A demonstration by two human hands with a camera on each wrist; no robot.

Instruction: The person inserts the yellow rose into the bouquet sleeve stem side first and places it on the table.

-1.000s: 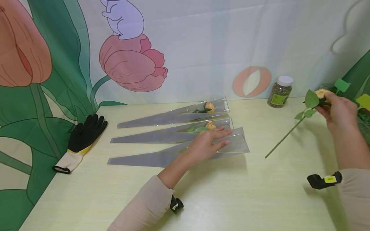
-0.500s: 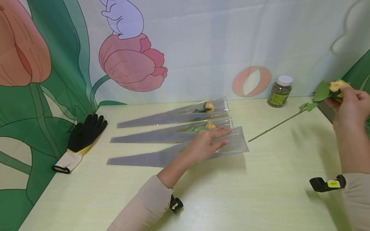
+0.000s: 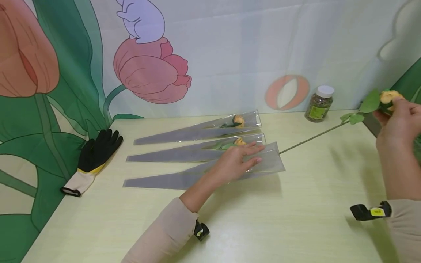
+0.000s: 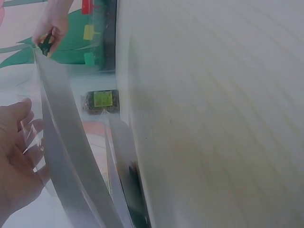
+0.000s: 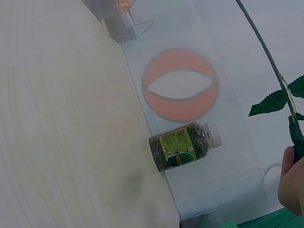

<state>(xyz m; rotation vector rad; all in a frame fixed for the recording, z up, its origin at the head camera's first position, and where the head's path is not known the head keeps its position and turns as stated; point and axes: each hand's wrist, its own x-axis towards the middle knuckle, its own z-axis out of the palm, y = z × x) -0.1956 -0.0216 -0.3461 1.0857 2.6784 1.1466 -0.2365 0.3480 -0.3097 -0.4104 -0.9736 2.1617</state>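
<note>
My left hand (image 3: 235,160) holds the wide end of the nearest clear flower sleeve (image 3: 158,180), its index finger and thumb spread at the mouth. In the left wrist view this sleeve (image 4: 71,156) is lifted, with fingertips showing through the film. On the right, my right hand (image 3: 399,124) pinches an artificial yellow rose (image 3: 389,96) just under its bloom. Its green stem (image 3: 312,138) slants down leftward, and the lower end meets the sleeve's mouth. Leaves (image 5: 270,103) show along the stem in the right wrist view.
Two more sleeves, a middle one (image 3: 158,158) and a back one (image 3: 164,138), each hold a yellow rose. A white-lidded jar (image 3: 318,105) stands by the back wall. A black-and-white work glove (image 3: 98,153) lies at left. A dark container with coloured tabs (image 4: 107,42) sits beyond.
My right hand has moved right with the rose, and the stem has swung flatter, its end going up and left to the sleeve's mouth. The left hand has stayed in place.
</note>
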